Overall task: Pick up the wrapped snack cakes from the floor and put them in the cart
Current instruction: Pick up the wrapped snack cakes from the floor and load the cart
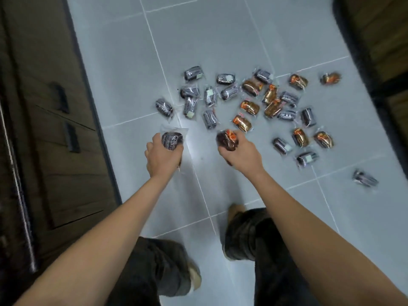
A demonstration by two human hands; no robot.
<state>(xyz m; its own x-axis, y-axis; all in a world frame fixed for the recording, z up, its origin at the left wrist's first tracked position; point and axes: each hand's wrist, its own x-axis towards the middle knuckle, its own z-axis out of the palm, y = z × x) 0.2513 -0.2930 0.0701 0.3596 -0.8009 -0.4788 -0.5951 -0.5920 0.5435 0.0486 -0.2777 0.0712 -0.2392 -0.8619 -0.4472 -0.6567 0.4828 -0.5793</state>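
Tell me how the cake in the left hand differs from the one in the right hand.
Print: the left cake bears pale purplish print, the right cake orange. Colour: the left cake looks black, the right cake reddish brown. Wrapper: clear film flares above the left cake; little shows round the right cake. Shared: both are wrapped, one held in the left hand, one in the right hand.

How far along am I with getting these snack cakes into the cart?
Done: cannot tell, no cart is in view. In hand: the left hand grips a dark-wrapped cake, the right hand an orange-printed cake. Remaining: over twenty cakes lie scattered on the tiled floor, one stray far right.
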